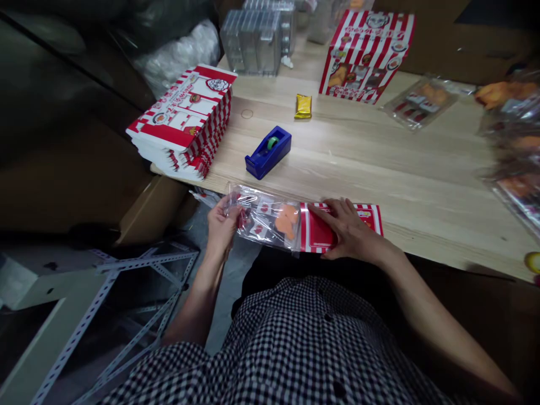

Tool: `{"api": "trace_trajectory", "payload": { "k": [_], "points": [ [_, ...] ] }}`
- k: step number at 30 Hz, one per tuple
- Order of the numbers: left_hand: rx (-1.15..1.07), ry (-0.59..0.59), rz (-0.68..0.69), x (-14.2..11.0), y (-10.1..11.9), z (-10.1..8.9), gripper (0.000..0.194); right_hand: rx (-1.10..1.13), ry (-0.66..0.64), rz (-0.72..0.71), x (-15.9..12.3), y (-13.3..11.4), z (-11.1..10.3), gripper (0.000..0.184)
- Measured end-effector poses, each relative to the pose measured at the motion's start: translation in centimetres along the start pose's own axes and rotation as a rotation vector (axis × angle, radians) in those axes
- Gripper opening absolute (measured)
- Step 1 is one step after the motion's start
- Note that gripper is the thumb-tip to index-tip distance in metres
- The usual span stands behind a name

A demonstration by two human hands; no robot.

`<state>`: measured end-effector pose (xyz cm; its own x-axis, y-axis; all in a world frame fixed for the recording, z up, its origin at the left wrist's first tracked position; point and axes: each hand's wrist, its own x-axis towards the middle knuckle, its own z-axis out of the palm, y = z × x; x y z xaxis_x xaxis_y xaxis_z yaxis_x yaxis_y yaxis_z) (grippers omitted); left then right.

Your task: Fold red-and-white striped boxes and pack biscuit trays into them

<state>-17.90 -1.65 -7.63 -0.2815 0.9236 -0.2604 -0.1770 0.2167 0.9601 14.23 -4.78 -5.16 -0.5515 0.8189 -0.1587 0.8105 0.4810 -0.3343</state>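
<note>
My left hand (221,222) is closed on the left end of a clear plastic bag (270,216) that holds small printed pieces and an orange shape. The bag's right end goes into a flat red-and-white striped carton (368,216) lying at the table's near edge. My right hand (348,230) lies on that carton with fingers wrapped over its open left end, holding it down.
On the wooden table (379,152) stand a blue tape dispenser (268,152), a stack of flat striped cartons (183,121), a gold packet (302,106), an assembled striped box (366,53), clear plastic trays (253,39) and more filled bags (422,101) at right. Metal shelving bars (139,292) lie on the floor at left.
</note>
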Motion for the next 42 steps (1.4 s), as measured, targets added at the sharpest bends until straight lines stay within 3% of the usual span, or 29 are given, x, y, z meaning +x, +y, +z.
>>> {"api": "trace_trajectory", "payload": {
  "k": [11, 17, 21, 27, 34, 42],
  "points": [
    [0.049, 0.053, 0.088, 0.5, -0.4, 0.2, 0.034, -0.009, 0.062, -0.002, -0.1, -1.1, 1.0, 0.115],
    [0.062, 0.089, 0.092, 0.4, -0.6, -0.3, 0.03, 0.021, 0.022, -0.001, 0.0, -1.6, 1.0, 0.114],
    [0.083, 0.118, 0.1, -0.2, -0.8, -0.2, 0.033, 0.023, 0.038, 0.007, 0.1, -1.6, 1.2, 0.113],
    [0.101, 0.13, 0.118, -2.2, -1.7, 1.5, 0.043, -0.007, 0.097, 0.056, 0.1, -1.8, 2.1, 0.114],
    [0.069, 0.106, 0.091, -1.7, 0.4, 0.5, 0.052, -0.016, 0.088, 0.063, 0.1, -1.9, 1.6, 0.112],
    [0.117, 0.162, 0.214, -1.9, 1.0, 0.8, 0.058, -0.002, 0.168, 0.112, -0.1, -2.2, 2.4, 0.107]
  ]
}}
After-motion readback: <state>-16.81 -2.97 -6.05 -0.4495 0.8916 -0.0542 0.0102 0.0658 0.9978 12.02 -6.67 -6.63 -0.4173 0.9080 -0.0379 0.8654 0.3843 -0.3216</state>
